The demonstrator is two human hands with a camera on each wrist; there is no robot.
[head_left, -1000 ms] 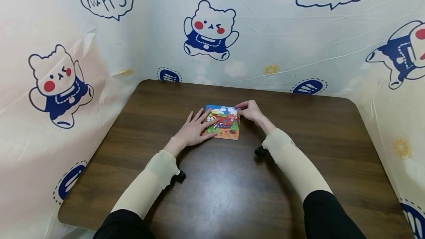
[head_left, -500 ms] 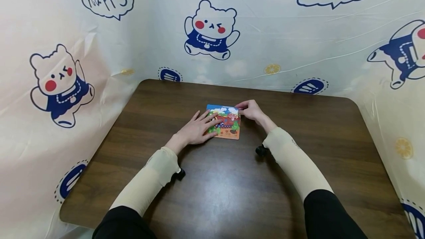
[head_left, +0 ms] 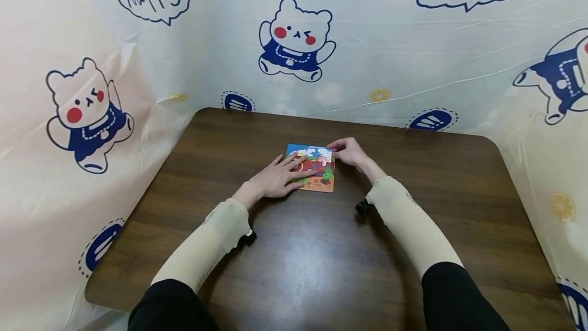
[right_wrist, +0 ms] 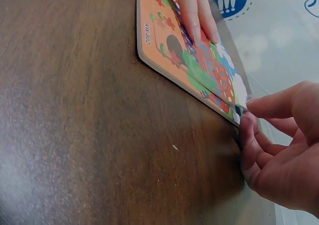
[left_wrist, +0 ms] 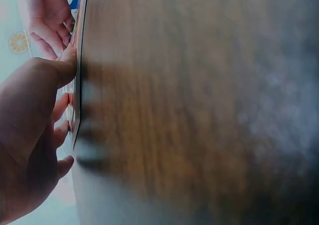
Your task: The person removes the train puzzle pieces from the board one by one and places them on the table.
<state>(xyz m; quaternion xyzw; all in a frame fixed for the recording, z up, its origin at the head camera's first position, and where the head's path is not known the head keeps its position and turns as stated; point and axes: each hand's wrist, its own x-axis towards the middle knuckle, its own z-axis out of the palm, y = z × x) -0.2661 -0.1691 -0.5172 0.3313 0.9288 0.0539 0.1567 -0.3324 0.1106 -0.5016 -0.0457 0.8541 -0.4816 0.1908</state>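
A flat, square picture board point(head_left: 321, 184), seemingly a children's jigsaw puzzle, lies on the table with blue sky, red shapes and an orange ground. My left hand point(head_left: 274, 180) rests with spread fingers across its left half, covering part of the picture. At the upper right corner my right hand point(head_left: 351, 154) pinches the edge between thumb and forefinger. In the right wrist view, a thin layer of the board point(right_wrist: 154, 38) looks slightly raised at those fingertips. The left wrist view shows the board edge-on, with my left thumb point(left_wrist: 66, 68) along its near edge.
The brown wooden table point(head_left: 294, 259) reaches out around the board on all sides. Behind and beside it hangs a pale printed curtain point(head_left: 358, 40) with cartoon bears. Small black devices sit beneath both wrists.
My left hand has slid slightly right over the board. The right hand stays at the upper right corner. The whole head view has shifted a little.
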